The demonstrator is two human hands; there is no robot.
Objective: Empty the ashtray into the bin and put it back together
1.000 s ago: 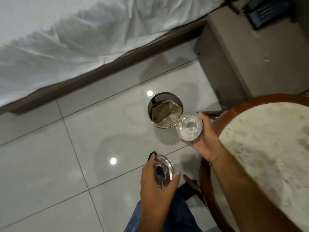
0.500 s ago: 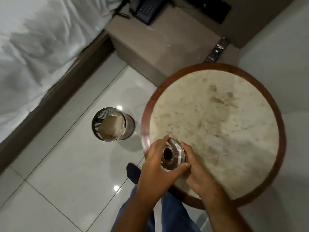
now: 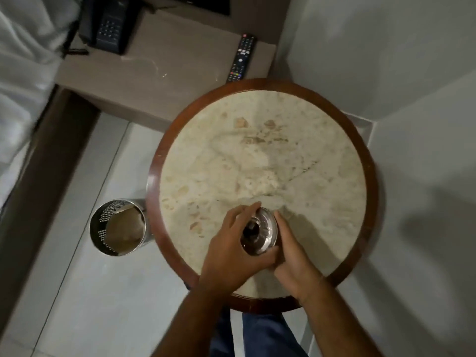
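The shiny metal ashtray (image 3: pixel 261 231) sits over the near part of the round marble table (image 3: pixel 262 161), its lid with a dark centre hole on top of the base. My left hand (image 3: pixel 231 251) grips the lid from the left, thumb and fingers around its rim. My right hand (image 3: pixel 291 248) holds the base from the right side. Most of the base is hidden by my hands. The perforated metal bin (image 3: pixel 118 226) stands on the floor just left of the table, with brown paper inside.
A brown bedside unit (image 3: pixel 164 70) behind the table carries a black telephone (image 3: pixel 109 24) and a remote control (image 3: pixel 240 57). A bed with white sheets (image 3: pixel 18 73) runs along the left. A grey wall (image 3: pixel 386 52) closes the right side. My blue trousers (image 3: pixel 260 333) show below.
One second ago my hands held the two ashtray parts apart near the bin. They have come together over the table, lid on base, and moved further onto the tabletop.
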